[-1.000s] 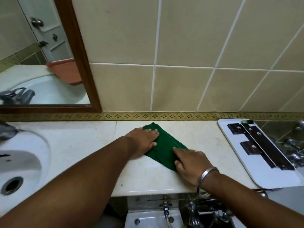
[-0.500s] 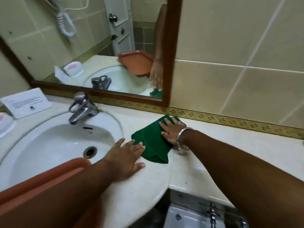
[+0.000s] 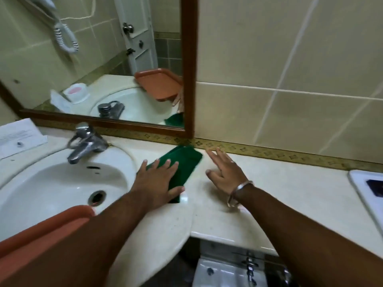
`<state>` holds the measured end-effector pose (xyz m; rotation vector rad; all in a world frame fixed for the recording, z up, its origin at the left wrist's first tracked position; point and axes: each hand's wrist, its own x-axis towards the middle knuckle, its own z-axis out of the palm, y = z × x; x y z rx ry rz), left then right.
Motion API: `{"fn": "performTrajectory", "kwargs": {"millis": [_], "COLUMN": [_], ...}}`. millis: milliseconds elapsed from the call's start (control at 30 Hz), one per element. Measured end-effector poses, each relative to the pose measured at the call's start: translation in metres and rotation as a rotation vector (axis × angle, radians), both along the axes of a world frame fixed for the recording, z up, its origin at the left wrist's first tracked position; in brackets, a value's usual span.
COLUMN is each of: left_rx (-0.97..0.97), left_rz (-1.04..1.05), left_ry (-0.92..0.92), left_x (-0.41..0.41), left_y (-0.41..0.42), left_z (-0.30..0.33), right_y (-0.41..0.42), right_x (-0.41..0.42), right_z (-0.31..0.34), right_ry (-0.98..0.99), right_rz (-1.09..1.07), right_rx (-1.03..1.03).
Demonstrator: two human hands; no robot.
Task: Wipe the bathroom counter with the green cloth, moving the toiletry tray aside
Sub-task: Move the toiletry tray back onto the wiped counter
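The folded green cloth [image 3: 187,161] lies on the cream bathroom counter [image 3: 290,195], between the sink rim and the back wall. My left hand [image 3: 159,180] presses flat on the cloth's near half, fingers spread. My right hand [image 3: 226,172] rests on the bare counter just right of the cloth, fingers apart, not touching it and holding nothing. The orange toiletry tray [image 3: 41,230] sits at the lower left over the front of the sink; my left forearm hides part of it.
The white sink [image 3: 51,183] with a chrome faucet [image 3: 85,143] fills the left. A white card [image 3: 18,137] stands at the far left. A wood-framed mirror [image 3: 188,79] hangs behind. A white flat scale-like object [image 3: 371,195] lies at the counter's right end.
The view swung left from the right counter to the sink. The cloth slid left toward the sink. My right hand came off the cloth; my left hand moved onto it.
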<state>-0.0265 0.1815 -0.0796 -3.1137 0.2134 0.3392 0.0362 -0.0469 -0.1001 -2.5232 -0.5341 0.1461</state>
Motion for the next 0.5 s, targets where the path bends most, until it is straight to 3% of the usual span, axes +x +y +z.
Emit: {"fn": "performTrajectory", "kwargs": {"millis": [100,200,333,500], "left_rx": [-0.300,-0.490,-0.544,-0.485], "left_rz": [-0.059,-0.138,-0.248,-0.255], "left_ry": [-0.066,-0.045,0.000,0.046], "left_x": [0.014,0.027,0.052,0.098], "left_y": [-0.106,-0.224,-0.374,-0.487], "left_z": [-0.016,-0.028,-0.027,-0.035], "right_y": [-0.096,-0.191,-0.302,-0.370], "right_x": [-0.049,-0.094,-0.140,-0.184], "right_z": [0.006,0.007,-0.001,-0.024], "right_ry": [0.171,0.266,0.438,0.708], "right_rz": [-0.341,-0.752,-1.206,-1.354], "right_rx": [0.449,0.686,0.791,0.772]}}
